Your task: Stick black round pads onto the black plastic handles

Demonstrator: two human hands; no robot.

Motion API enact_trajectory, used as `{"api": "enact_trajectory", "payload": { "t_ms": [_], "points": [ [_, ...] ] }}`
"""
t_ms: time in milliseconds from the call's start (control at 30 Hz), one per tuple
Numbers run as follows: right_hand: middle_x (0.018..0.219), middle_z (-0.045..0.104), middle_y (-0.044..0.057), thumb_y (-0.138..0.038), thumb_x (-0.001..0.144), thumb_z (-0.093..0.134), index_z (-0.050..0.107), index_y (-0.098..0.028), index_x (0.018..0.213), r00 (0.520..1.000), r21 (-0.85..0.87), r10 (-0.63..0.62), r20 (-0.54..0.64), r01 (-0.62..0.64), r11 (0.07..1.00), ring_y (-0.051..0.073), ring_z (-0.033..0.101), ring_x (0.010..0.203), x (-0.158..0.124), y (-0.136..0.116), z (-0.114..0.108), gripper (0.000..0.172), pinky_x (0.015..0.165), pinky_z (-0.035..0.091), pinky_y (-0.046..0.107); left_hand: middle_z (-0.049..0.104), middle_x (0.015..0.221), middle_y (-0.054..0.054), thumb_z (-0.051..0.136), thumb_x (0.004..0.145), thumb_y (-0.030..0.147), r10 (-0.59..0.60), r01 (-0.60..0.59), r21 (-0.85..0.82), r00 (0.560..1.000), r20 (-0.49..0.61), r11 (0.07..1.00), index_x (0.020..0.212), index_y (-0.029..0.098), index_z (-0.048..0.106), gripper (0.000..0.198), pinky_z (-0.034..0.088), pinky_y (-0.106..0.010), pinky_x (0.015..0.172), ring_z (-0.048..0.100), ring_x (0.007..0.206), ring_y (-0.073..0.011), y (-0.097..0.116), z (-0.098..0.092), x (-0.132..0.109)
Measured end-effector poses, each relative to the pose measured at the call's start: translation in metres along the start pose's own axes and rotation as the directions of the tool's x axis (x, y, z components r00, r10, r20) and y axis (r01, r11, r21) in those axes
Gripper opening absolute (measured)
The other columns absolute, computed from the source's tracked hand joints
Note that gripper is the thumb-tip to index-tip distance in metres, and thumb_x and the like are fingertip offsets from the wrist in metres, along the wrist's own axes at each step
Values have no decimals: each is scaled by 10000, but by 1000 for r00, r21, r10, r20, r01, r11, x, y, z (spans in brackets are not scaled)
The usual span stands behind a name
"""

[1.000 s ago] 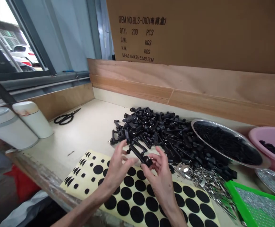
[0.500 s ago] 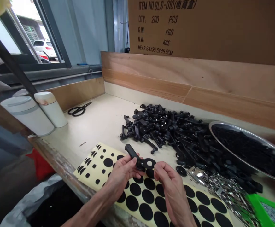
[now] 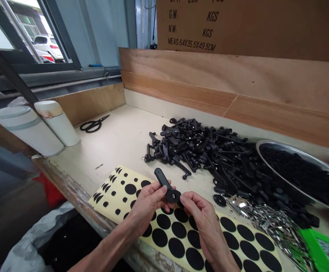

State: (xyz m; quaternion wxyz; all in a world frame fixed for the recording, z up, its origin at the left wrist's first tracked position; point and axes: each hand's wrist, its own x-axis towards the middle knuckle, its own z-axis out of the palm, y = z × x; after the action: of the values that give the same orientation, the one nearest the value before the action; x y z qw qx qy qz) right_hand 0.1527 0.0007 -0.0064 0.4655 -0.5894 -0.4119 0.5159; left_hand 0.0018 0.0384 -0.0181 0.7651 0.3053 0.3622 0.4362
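Observation:
My left hand grips a black plastic lever arm, its narrow end pointing up and away. At the arm's wide round end lies a black round sticker with a hole, through which a bit of metal shows. My right hand is closed in a pinch at the right edge of this sticker; its fingertips partly hide that edge. Beneath both hands is a pale yellow sheet bearing rows of black round pads.
Behind the hands is a heap of black plastic parts, beside a metal bowl of black pieces. Shiny metal clips and a green tray lie right. Scissors and two white bottles stand left.
The holed sticker, held beside the lever arm's round end before, now lies over that end. My right hand has come slightly left, closer to my left hand. The view has tipped down a little.

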Motion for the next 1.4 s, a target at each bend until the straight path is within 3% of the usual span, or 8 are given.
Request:
{"api": "enact_trajectory", "payload": {
  "t_ms": [533, 933, 1100, 1267, 1333, 1400],
  "points": [
    [600, 515, -20, -458, 781, 651, 609, -196, 645, 1000, -21, 14, -28, -14, 1000, 139, 395, 589, 1, 2, 1, 299, 562, 319, 258, 683, 992, -129, 718, 775, 386, -13, 13, -7, 1000, 18, 1000, 1035, 111, 669, 381, 435, -250, 573, 599, 630, -120, -1, -2, -2],
    [594, 505, -21, -485, 785, 619, 597, -187, 674, 997, -140, -59, -58, 51, 989, 129, 389, 557, 3, 8, 2, 319, 525, 325, 250, 681, 996, -141, 643, 846, 325, -6, 5, 9, 1000, 17, 1000, 1088, 86, 645, 340, 455, -249, 589, 606, 680, -138, 1, 0, -3],
    [617, 519, -13, -468, 814, 592, 600, -192, 689, 990, -242, -126, -69, 106, 965, 134, 418, 550, 2, 10, 0, 304, 516, 344, 252, 672, 1041, -122, 698, 781, 227, -11, 10, 42, 1000, 23, 999, 1071, 95, 657, 321, 460, -236, 619, 611, 706, -129, 5, 3, -7],
    [644, 547, -7, -411, 864, 546, 577, -207, 675, 969, -382, -233, -83, 185, 905, 130, 466, 535, -1, 9, 3, 280, 507, 375, 246, 686, 1066, -114, 720, 734, 172, 5, 0, 111, 999, -40, 994, 1066, 109, 658, 345, 475, -232, 659, 612, 710, -120, 2, 2, -5],
    [692, 565, -3, -367, 898, 514, 562, -212, 694, 940, -499, -332, -78, 251, 829, 127, 500, 551, -4, 9, 5, 260, 531, 397, 243, 694, 1069, -116, 729, 724, 180, 18, -7, 149, 997, -77, 989, 1072, 114, 656, 362, 477, -227, 644, 617, 723, -127, 1, 1, -4],
    [741, 572, 5, -325, 939, 453, 556, -213, 749, 885, -636, -463, -42, 334, 696, 127, 534, 574, -7, 11, 8, 244, 542, 406, 240, 703, 1065, -115, 739, 708, 190, 46, -24, 185, 993, -112, 982, 1084, 118, 652, 392, 476, -220, 613, 625, 737, -139, 0, 2, -4]
  ]
}}
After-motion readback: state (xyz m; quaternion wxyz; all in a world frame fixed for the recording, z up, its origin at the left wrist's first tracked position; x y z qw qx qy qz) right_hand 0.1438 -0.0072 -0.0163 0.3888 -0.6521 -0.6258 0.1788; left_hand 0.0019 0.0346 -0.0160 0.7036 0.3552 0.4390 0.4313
